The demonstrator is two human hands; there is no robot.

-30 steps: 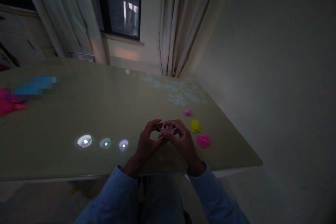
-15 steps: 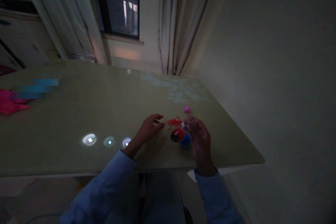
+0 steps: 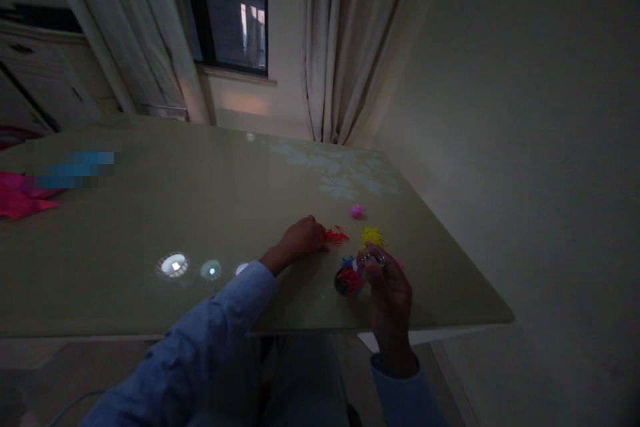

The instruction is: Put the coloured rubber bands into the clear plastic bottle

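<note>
My left hand [image 3: 304, 237] reaches to the left edge of a pile of small red pieces [image 3: 336, 236] on the table, its fingers curled down; anything between them is hidden. A small clear container [image 3: 371, 259] is pinched in my right hand [image 3: 390, 290]. Below it, to the left, sits a rounded dark and red object [image 3: 348, 280], with some blue pieces [image 3: 347, 260] just behind it. Yellow pieces [image 3: 371, 236] lie in a pile beyond my right hand. A small pink object [image 3: 357, 211] is farther back.
The glossy table [image 3: 200, 213] has its right edge beside a wall. Bright pink material [image 3: 23, 197] and a blurred blue item [image 3: 75, 170] lie at the far left. Curtains [image 3: 330, 47] and a window stand behind.
My left hand has moved right to the red pieces, its fingers now curled. My right hand has shifted slightly right and down with the clear container, and the yellow pieces now show.
</note>
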